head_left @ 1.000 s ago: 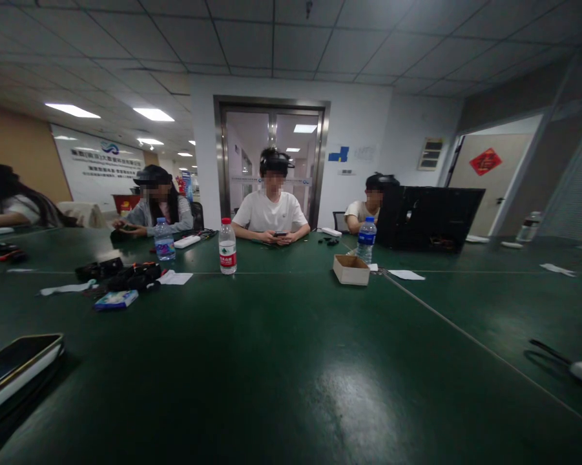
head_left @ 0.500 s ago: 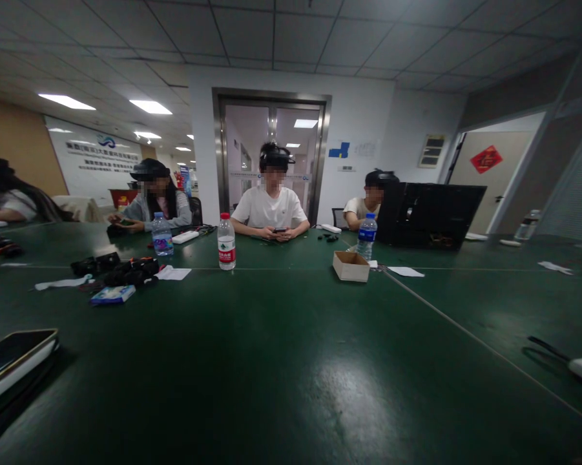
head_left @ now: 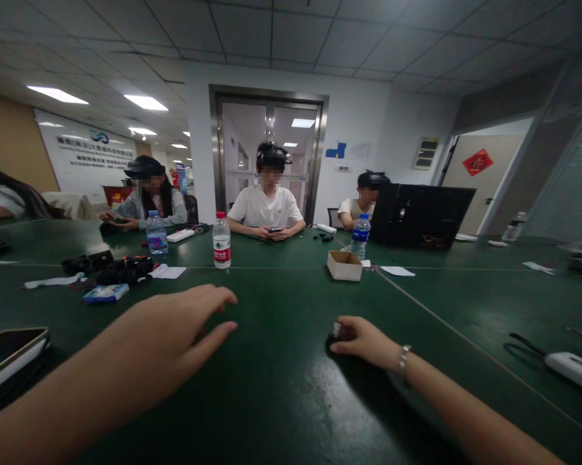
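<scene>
Left hand (head_left: 174, 332) over green table (head_left: 276, 400), thumb and fingers parted. Right hand (head_left: 368, 341), bracelet (head_left: 404, 363) at wrist, gripping small dark object (head_left: 336, 334); it sits at the fingertips, between thumb and fingers, on or just above tabletop, can't tell which. Beyond: open box (head_left: 345, 270), red-capped bottle (head_left: 221, 248). Farther: seated person (head_left: 267, 210) holding dark device (head_left: 275, 230).

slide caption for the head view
Left hand open above a green table, right hand gripping a small dark object, red-capped bottle beyond.
</scene>
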Demonstrator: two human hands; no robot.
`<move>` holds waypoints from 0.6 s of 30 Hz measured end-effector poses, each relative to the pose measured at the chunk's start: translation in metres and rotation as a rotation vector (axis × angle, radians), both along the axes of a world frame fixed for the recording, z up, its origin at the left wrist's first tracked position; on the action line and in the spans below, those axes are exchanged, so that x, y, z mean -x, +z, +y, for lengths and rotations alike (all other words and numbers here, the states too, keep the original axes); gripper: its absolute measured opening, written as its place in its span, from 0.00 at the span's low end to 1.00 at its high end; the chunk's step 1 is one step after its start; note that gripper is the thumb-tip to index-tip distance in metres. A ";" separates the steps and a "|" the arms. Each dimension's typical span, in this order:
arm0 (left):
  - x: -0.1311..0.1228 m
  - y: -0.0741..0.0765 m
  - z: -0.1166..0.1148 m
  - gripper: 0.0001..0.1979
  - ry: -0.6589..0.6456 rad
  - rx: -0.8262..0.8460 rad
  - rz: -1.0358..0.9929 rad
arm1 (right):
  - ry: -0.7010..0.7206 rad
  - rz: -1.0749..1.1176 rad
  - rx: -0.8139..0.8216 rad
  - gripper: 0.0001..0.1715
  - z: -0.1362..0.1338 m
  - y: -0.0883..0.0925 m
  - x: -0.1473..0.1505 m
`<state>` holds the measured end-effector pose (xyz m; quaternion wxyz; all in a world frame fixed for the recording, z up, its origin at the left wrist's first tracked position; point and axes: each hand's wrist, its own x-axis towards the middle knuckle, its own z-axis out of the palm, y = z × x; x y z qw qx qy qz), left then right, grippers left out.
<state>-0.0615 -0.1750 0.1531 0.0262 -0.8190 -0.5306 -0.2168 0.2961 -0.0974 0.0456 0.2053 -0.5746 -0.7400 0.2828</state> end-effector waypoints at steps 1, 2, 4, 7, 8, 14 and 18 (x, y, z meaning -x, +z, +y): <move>-0.017 0.003 0.015 0.15 -0.064 0.046 0.067 | 0.022 0.002 -0.018 0.14 0.017 -0.002 0.019; -0.034 0.002 0.034 0.13 -0.108 0.056 0.107 | 0.026 -0.003 -0.043 0.13 0.034 -0.006 0.036; -0.063 -0.010 0.077 0.10 -0.126 0.029 0.118 | 0.017 -0.014 -0.108 0.13 0.064 -0.017 0.067; -0.085 -0.046 0.138 0.12 -0.110 -0.005 -0.031 | -0.048 -0.046 -0.233 0.15 0.097 -0.030 0.103; -0.087 -0.060 0.153 0.14 -0.095 -0.010 -0.121 | -0.069 -0.064 -0.251 0.15 0.104 -0.032 0.112; -0.085 -0.134 0.190 0.19 -0.158 0.074 -0.553 | -0.114 -0.160 -0.294 0.16 0.122 -0.031 0.135; -0.081 -0.150 0.191 0.17 -0.213 0.131 -0.681 | -0.097 -0.157 -0.312 0.15 0.123 -0.032 0.134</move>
